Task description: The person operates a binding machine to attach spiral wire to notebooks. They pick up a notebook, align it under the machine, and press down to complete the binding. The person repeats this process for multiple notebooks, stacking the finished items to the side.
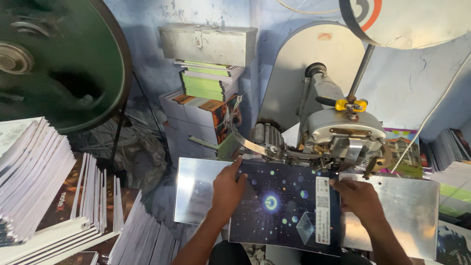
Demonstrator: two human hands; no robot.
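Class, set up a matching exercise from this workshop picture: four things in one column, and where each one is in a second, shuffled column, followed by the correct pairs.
Things
1. dark starry-covered notebook
2. large green flywheel
3. grey metal box
4. yellow wing-shaped knob

Places
A. on top of the book stack by the back wall
B. upper left corner
C. on the shiny metal table, under the left hand and right hand
D. on the grey stitching machine, at the foot of a slanted rod

Pairs: 1-C, 2-B, 3-A, 4-D
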